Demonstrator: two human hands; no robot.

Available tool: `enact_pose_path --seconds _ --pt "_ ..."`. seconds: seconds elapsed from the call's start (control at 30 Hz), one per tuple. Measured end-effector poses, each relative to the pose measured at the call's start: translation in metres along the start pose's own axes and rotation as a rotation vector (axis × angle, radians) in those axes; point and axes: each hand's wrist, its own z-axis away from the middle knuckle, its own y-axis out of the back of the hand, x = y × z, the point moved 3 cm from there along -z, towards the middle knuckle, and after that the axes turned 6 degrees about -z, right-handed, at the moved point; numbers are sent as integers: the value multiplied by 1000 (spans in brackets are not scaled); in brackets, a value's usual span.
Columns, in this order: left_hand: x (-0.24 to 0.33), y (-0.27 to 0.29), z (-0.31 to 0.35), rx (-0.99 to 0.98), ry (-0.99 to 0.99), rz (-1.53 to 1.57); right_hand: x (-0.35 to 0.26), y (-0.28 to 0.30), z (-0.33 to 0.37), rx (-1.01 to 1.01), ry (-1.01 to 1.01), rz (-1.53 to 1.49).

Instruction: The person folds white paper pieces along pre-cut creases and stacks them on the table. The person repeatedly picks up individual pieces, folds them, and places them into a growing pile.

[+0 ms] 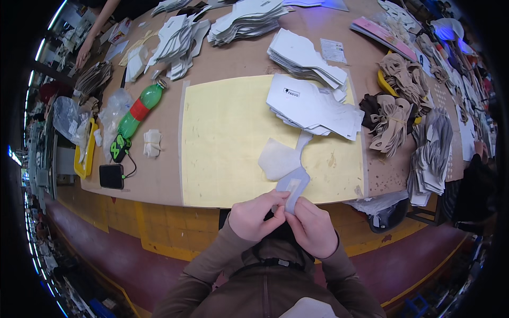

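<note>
At the table's near edge, my left hand (258,216) and my right hand (313,225) pinch the near end of a lilac-grey curved cut piece (300,179). A narrow pale strip (292,185) lies along that piece, close to my left fingertips. The far part of the piece rests on a yellow sheet (222,132). Beside it lies an off-white cut piece (279,160), touching or overlapping its edge. Just beyond is a fanned stack of white cut pieces (313,108) with a printed mark. What my thumbs press on is partly hidden by the fingers.
More white stacks (246,21) stand at the back. To the left are a green bottle (140,108), a phone (111,176) with a cable, and a yellow tray (87,148). Bundled tan pieces (392,122) and grey pieces (430,148) lie right. Another person's hand (83,54) is far left.
</note>
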Motion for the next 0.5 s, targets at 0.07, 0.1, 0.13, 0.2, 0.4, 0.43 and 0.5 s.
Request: enact_pose_path --seconds 0.07,0.1,0.13,0.2,0.4,0.43,0.5 --pt "-4 2 -2 -15 48 122 1 1 0 -1 -20 -20" --pt "-5 3 -2 -25 44 125 1 1 0 -3 -20 -29" --pt "-5 4 -3 -36 39 128 2 2 0 8 -20 -40" --pt "-6 5 -3 -53 23 126 2 1 0 -31 -6 -24" --pt "-9 8 -3 -125 -12 104 4 0 3 -77 52 -9" --pt "-9 9 -2 -134 -14 92 4 -1 3 -85 51 -7" --pt "-9 10 -1 -141 -34 80 4 -2 3 -80 52 -12"
